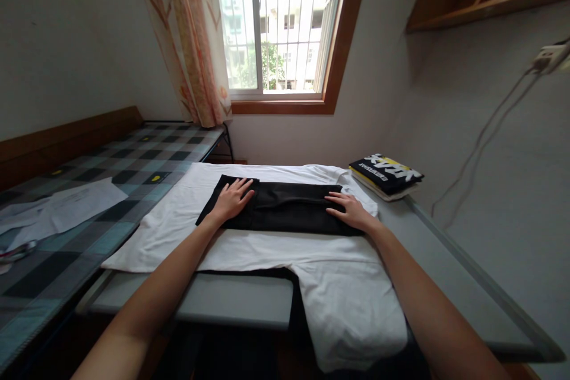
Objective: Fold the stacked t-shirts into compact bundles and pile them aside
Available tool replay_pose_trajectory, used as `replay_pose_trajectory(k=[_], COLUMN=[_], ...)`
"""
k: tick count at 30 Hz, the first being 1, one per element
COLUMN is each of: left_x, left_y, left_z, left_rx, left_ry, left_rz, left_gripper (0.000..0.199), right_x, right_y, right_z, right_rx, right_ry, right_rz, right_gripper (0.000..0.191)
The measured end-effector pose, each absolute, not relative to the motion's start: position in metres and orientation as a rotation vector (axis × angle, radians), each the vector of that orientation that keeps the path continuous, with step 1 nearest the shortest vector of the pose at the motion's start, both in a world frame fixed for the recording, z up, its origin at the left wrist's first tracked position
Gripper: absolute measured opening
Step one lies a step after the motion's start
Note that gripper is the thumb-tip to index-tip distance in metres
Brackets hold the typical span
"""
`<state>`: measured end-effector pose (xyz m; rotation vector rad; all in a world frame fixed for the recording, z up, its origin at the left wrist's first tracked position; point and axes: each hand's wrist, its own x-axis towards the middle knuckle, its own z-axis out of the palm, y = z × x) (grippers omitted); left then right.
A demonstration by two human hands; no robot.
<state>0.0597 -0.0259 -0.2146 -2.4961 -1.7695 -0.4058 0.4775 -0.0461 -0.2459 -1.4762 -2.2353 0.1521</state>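
Note:
A white T-shirt (262, 250) lies spread sideways across the table, one sleeve hanging over the front edge. On top of it rests a folded black garment (289, 208), a long flat strip that looks like trousers or shorts. My left hand (232, 199) presses flat on the strip's left part, fingers spread. Toward its right end my right hand (351, 211) lies on the black cloth with fingers stretched out. Neither hand grasps anything; both palms face down.
A grey table (236, 300) carries the clothes. Folded black printed cloth (385, 175) is stacked at the back right. To the left stands a bed (111, 160) with a checked cover and papers (75, 208). A cable (481, 136) hangs down the right wall. A window is ahead.

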Motion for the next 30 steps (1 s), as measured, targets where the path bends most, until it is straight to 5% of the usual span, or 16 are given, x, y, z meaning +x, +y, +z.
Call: replay_pose_trajectory(k=[8,30], left_x=[0.038,0.079], left_y=[-0.011,-0.034], left_z=[-0.222,-0.22], left_rx=[-2.356,-2.585], left_ry=[-2.0,-1.593], left_rz=[-0.129,-0.574], left_gripper=[0.065,0.044], right_x=[0.477,0.475], right_y=[-0.046,-0.047], right_z=[-0.247,-0.244], right_rx=[-1.477,-1.476], right_ry=[-2.23,-2.215], right_rz=[0.138,0.166], right_gripper=[0.045,0.044])
